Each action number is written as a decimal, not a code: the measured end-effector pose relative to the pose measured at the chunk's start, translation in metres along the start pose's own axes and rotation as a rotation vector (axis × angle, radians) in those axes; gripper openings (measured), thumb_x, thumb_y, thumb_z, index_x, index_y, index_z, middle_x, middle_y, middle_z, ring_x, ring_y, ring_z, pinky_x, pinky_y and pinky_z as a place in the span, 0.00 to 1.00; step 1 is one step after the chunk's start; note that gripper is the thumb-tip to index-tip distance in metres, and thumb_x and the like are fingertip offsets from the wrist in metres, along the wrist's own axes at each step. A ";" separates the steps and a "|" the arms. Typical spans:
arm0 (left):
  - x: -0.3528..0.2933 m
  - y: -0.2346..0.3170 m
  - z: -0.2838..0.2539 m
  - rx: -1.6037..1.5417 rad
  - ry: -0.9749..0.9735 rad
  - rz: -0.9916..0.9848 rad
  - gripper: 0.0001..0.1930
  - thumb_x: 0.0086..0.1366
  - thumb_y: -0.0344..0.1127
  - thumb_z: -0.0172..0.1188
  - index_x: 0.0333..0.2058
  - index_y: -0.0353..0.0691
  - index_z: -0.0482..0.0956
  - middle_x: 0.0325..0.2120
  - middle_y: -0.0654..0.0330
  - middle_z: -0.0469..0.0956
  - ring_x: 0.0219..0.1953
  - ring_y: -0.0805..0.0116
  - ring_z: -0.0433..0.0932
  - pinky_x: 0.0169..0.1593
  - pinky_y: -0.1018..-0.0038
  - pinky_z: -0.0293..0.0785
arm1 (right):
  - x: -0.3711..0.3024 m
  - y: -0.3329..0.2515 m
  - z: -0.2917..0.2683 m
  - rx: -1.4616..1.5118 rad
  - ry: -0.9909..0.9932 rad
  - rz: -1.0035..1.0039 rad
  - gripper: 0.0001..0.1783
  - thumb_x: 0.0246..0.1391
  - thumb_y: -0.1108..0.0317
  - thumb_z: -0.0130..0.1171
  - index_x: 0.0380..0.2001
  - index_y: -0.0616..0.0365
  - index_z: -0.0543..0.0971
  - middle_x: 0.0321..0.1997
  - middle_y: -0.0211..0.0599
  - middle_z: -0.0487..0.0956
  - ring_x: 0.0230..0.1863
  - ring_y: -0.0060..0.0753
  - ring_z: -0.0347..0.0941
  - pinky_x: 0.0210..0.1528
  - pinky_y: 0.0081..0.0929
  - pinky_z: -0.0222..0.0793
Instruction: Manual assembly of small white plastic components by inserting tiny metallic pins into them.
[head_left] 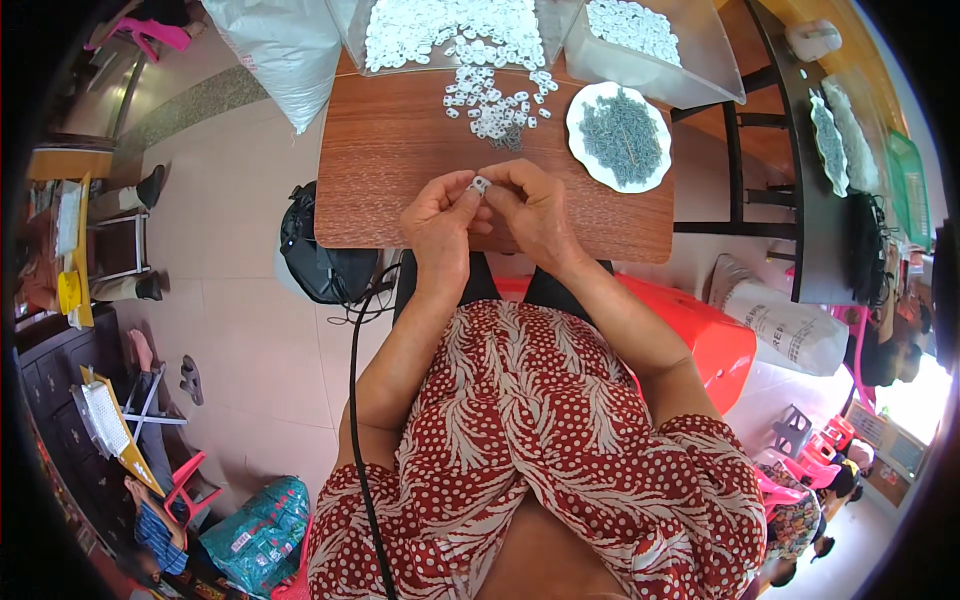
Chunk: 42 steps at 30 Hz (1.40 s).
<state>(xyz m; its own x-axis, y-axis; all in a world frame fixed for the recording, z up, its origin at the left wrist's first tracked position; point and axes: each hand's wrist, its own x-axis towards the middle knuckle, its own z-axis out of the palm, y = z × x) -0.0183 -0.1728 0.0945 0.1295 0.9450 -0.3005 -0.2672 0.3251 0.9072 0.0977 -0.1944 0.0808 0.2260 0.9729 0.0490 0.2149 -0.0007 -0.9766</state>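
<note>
Over the near part of the wooden table [390, 165], my left hand [438, 212] and my right hand [535, 205] meet, fingers closed in a pinch. Between the fingertips of both is a small white plastic piece with dark holes [481, 184]. Just beyond my fingers lies a small heap of grey screws or pins [508, 138], too small to tell which. Behind it spreads a loose pile of similar white plastic pieces [490, 100]. To the right of my right hand, a scalloped white plate [577, 150] holds many more grey metal pieces.
A clear bin [352, 50] and a translucent tub [610, 82], both with white pieces, stand at the far edge. A white sack [275, 55] is at far left. A black bag [335, 260] and black cable [357, 400] are left; a red stool [700, 335] is right. Other people sit around.
</note>
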 end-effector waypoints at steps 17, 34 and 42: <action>0.008 0.003 0.003 -0.224 0.067 -0.125 0.08 0.56 0.21 0.54 0.36 0.29 0.76 0.30 0.56 0.76 0.26 0.72 0.75 0.30 0.80 0.74 | 0.003 -0.001 0.000 -0.383 0.136 -0.421 0.17 0.38 0.80 0.61 0.37 0.60 0.77 0.34 0.39 0.73 0.33 0.35 0.71 0.31 0.26 0.69; 0.017 0.001 -0.015 0.048 -0.140 0.002 0.10 0.57 0.24 0.57 0.39 0.33 0.77 0.25 0.64 0.76 0.24 0.80 0.73 0.27 0.86 0.71 | 0.003 0.006 0.000 -0.148 0.040 -0.224 0.16 0.41 0.80 0.61 0.38 0.60 0.76 0.30 0.35 0.73 0.31 0.25 0.71 0.31 0.21 0.68; 0.018 -0.008 -0.013 -0.011 -0.138 0.086 0.10 0.58 0.28 0.58 0.39 0.32 0.77 0.27 0.64 0.76 0.25 0.80 0.70 0.29 0.85 0.68 | 0.005 0.003 0.002 -0.076 0.040 -0.205 0.12 0.45 0.81 0.58 0.36 0.63 0.75 0.32 0.32 0.74 0.33 0.21 0.71 0.32 0.20 0.68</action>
<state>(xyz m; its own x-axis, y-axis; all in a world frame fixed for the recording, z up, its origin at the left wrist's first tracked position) -0.0264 -0.1575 0.0781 0.2360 0.9553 -0.1781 -0.2929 0.2447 0.9243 0.0980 -0.1893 0.0780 0.2070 0.9446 0.2548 0.3308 0.1775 -0.9268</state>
